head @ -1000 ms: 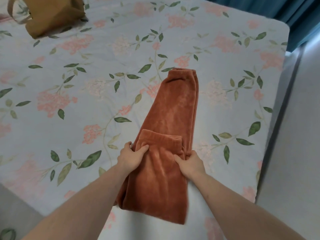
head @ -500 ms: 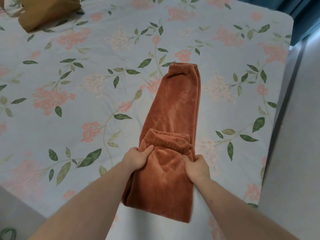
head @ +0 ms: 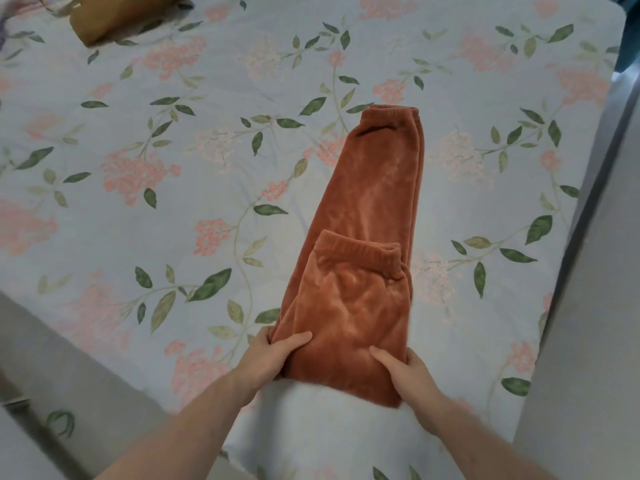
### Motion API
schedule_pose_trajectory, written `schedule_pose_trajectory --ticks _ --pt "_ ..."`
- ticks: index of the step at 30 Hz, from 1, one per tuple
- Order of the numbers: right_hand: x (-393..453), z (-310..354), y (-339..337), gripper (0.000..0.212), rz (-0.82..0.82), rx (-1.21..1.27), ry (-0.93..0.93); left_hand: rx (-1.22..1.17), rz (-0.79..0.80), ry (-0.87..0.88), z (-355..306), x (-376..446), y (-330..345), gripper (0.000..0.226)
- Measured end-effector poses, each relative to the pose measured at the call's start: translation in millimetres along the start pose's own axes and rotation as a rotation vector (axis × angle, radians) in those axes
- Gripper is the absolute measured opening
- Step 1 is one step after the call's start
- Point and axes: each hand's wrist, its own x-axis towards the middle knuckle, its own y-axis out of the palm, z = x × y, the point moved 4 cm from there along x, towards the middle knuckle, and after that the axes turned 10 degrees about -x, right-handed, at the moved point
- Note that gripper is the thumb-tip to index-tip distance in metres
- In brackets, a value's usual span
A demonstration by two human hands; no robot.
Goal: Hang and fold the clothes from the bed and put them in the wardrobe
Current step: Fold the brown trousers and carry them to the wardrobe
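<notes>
Head view, looking down at the bed (head: 145, 209), floral sheet in pale blue with pink blooms and green leaves.

Trousers (head: 367, 244), rust-coloured and plush, lie on the sheet right of centre, legs stacked and running away from me towards the far cuffs. The waistband end is folded over on top, elastic edge about midway along the length. The fold nearest me sits close to the bed's near edge.

My left hand (head: 268, 358) grips the near left corner of the fold: thumb on top of the fabric, fingers tucked under the edge. My right hand (head: 405, 370) grips the near right corner the same way, thumb lying across the top, fingers round the side. Both hands clamp the trousers; forearms enter from the bottom of the view.

Far left corner: a mustard-brown garment (head: 117, 19), partly cut off by the frame, well apart from the trousers.

Grey floor (head: 588, 341) along the right side of the bed.
</notes>
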Motion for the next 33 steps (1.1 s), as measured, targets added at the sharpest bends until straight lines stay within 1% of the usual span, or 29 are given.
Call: schedule_pose_trajectory --ticks 4,7,11,14,17,19,21,23,24,25,27,28,29,30,31,32,33 --pt "-5.1 2.4 -2.3 0.046 -0.051 -0.085 -0.061 0.085 -0.058 0.118 2.3 -6.5 5.1 0.035" --pt "-20.0 -10.7 -12.4 0.045 -0.096 -0.109 -0.059 0.196 -0.063 0.174 6.4 -23.0 13.1 0.022" --pt "-51.5 -47.2 -24.9 0.040 -0.047 -0.173 -0.007 0.329 0.018 0.155 36.6 -52.2 24.3 0.017" --pt "-82.9 -74.0 -36.0 0.039 -0.019 -0.230 0.028 0.357 0.096 0.093 63.6 -83.9 30.1 0.014" --pt "-126.6 -103.8 -45.9 0.036 0.021 -0.277 0.101 0.375 0.169 0.015 95.1 -127.0 37.6 0.012" --pt "-155.4 -128.7 -51.4 0.037 0.050 -0.322 0.163 0.436 0.192 -0.049 115.7 -157.8 39.9 0.014" --pt "-184.7 -149.7 -55.5 0.037 0.094 -0.344 0.224 0.489 0.221 -0.122 138.0 -180.4 42.2 0.022" --pt "-208.3 -163.0 -59.4 0.041 0.109 -0.346 0.249 0.504 0.212 -0.170 155.9 -196.3 44.0 0.026" --pt "-217.4 -163.7 -61.4 0.044 0.092 -0.341 0.239 0.500 0.186 -0.157 160.3 -201.5 45.1 0.027" --pt "-223.3 -161.2 -64.4 0.048 0.062 -0.330 0.217 0.488 0.149 -0.126 162.1 -204.9 45.8 0.034" --pt "-226.3 -146.1 -71.7 0.061 -0.008 -0.260 0.134 0.405 0.076 -0.024 152.4 -210.0 46.7 0.062" --pt "-225.7 -135.0 -75.3 0.069 -0.030 -0.209 0.080 0.364 0.056 0.056 141.5 -210.7 46.1 0.075" --pt "-225.8 -120.1 -79.0 0.074 -0.040 -0.167 0.017 0.347 0.049 0.143 127.7 -209.9 45.5 0.079" --pt "-224.0 -103.9 -83.2 0.072 -0.045 -0.147 -0.038 0.342 0.051 0.231 111.1 -208.5 45.4 0.072" --pt "-220.4 -87.6 -87.6 0.064 -0.047 -0.140 -0.091 0.334 0.062 0.293 94.5 -206.5 45.5 0.058" --pt "-214.9 -70.5 -92.1 0.052 -0.041 -0.134 -0.143 0.318 0.076 0.326 76.2 -204.0 46.5 0.041" --pt "-208.0 -54.6 -96.6 0.040 -0.029 -0.115 -0.172 0.275 0.088 0.323 58.9 -199.3 47.1 0.026"
